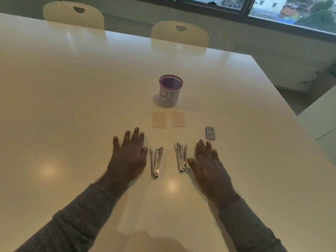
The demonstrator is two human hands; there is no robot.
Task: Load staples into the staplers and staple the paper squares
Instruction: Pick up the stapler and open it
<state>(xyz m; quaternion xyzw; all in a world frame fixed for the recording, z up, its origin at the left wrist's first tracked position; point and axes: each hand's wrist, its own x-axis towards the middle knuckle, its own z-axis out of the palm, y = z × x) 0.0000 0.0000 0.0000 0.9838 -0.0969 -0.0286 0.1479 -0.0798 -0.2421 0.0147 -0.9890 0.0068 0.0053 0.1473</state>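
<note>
Left hand (129, 157) and right hand (209, 165) flat, fingers spread, palms down; two silver metal staplers (156, 161) (181, 157) between them, hinged open

Flat left hand (128, 154), right hand (207, 161), two staplers (156, 161) between

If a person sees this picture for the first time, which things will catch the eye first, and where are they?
First come the two hands lying flat on the white table, the left hand and the right hand, with two metal staplers between them. Beyond the staplers lie two pale paper squares, and behind these stands a purple-rimmed mesh cup with handwritten letters.
</note>
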